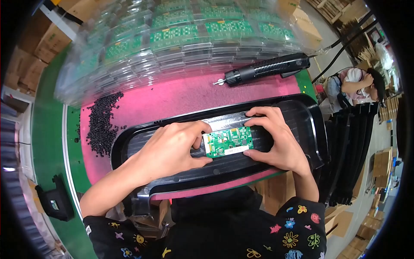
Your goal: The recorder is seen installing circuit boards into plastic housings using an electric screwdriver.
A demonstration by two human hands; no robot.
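Note:
A small green circuit board [227, 141] lies in the middle recess of a long black plastic housing [302, 116] on a pink mat. My left hand [172, 149] rests on the housing, its thumb and forefinger pinching the board's left edge. My right hand [276, 138] grips the board's right edge, fingers curled over the top and thumb under the lower corner. Both hands press the board against the housing.
A black electric screwdriver [267, 68] on a cable lies on the pink mat [172, 97] behind the housing. A heap of small black screws [101, 123] sits at the left. Clear trays of green boards [181, 39] stack at the back. Black housings [349, 151] stand at right; a person sits beyond.

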